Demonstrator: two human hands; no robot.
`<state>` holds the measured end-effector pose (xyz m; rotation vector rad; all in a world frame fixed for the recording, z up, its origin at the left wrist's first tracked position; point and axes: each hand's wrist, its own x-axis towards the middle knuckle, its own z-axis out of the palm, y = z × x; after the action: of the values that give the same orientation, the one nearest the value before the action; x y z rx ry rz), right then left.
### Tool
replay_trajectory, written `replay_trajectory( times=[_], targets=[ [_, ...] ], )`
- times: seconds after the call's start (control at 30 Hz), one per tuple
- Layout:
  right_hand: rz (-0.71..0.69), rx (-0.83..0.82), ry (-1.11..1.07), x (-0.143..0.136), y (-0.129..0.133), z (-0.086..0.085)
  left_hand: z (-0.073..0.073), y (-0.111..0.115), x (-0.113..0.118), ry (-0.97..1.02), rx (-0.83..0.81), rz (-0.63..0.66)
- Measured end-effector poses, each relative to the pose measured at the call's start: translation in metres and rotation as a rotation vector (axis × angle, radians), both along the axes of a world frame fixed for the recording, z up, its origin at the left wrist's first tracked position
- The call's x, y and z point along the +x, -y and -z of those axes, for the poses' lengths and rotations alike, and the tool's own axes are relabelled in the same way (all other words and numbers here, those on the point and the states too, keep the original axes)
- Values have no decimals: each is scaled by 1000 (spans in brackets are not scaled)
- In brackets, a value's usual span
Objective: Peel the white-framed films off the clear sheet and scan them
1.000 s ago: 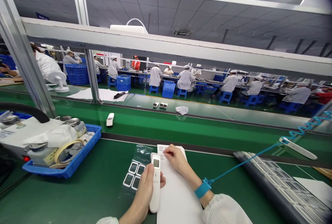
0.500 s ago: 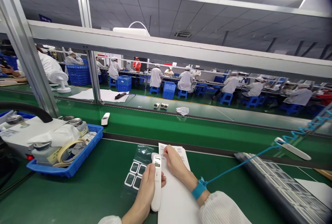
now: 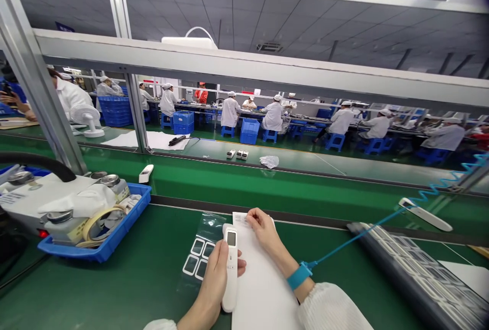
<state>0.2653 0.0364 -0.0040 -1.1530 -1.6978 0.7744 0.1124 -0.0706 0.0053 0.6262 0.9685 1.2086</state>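
Note:
My left hand [image 3: 213,271] is closed around a white handheld thermometer [image 3: 229,289], held upright with its small grey display facing me. Over the top of a white paper stack [image 3: 256,289], my right hand [image 3: 263,225] has thumb and forefinger pinched together; whatever lies between the fingertips is too small to make out. Part of the top sheet's print is hidden by these fingers. A blue wrist strap [image 3: 300,275] with a coiled cord circles my right wrist. Left of the thermometer lies a clear plastic sheet [image 3: 212,222] with white-framed square pieces.
A blue tray [image 3: 103,253] with metal-topped bottles and tape stands left. At right is a dark rack [image 3: 405,269] of framed pieces. Beyond the bench edge, a green belt [image 3: 198,187] carries thermometers. White-coated people sit in the background.
The dark marks on the thermometer's display are gone, and the display is plain grey. My right hand has moved slightly up and right. The thermometers on the belt have shifted left.

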Motion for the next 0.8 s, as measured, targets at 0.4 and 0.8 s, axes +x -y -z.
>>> replay_trajectory(
  times=[0.4,0.8],
  targets=[
    [-411,-181,-125,-33,57,-68,-11,-6,-15,176,90,59],
    [-192,55,-32,-41,57,-50,-10,-2,-11,-12,149,135]
  ],
)
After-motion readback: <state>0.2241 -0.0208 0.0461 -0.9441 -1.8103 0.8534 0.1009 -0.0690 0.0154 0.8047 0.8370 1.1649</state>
